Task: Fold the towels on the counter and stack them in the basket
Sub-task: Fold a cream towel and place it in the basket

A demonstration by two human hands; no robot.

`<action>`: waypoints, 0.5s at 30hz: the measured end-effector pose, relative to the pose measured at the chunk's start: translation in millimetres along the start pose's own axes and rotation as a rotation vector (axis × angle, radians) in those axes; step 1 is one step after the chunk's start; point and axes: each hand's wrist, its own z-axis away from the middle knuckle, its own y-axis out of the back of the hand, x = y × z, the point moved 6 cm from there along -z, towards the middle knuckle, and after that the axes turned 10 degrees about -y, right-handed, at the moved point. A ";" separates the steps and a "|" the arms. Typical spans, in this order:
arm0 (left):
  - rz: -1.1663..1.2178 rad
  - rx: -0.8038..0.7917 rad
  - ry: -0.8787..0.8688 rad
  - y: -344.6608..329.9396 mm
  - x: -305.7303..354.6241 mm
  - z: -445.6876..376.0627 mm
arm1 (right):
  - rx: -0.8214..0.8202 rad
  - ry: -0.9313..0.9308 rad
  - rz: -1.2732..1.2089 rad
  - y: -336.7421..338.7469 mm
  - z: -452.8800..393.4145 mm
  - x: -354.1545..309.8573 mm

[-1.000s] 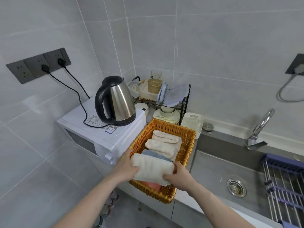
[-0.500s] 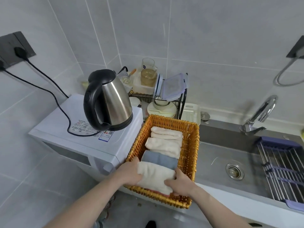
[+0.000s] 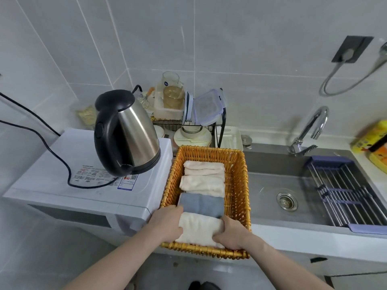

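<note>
cream towel (image 3: 200,229) now lower in basket (image 3: 237,185), both hands still gripping

Both hands, left hand (image 3: 167,223) and right hand (image 3: 231,234), around a cream towel (image 3: 200,229) inside the wicker basket (image 3: 237,185).

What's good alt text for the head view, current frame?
Two bare hands, left hand and right hand, grip a folded cream towel at the near end of a wicker basket, which also holds a blue-grey towel and more cream towels behind it. A kettle stands left, a sink right.
</note>
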 end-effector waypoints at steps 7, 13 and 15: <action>0.002 0.089 -0.054 -0.7 -3.6 -2.2 | 0.056 0.010 -0.052 5.1 -1.8 3.7; 0.047 0.164 -0.158 5.4 4.2 -3.4 | 0.109 0.047 -0.121 5.6 -2.3 3.7; 0.048 0.138 -0.163 5.2 5.7 -4.0 | 0.113 0.058 -0.135 5.1 -0.1 3.1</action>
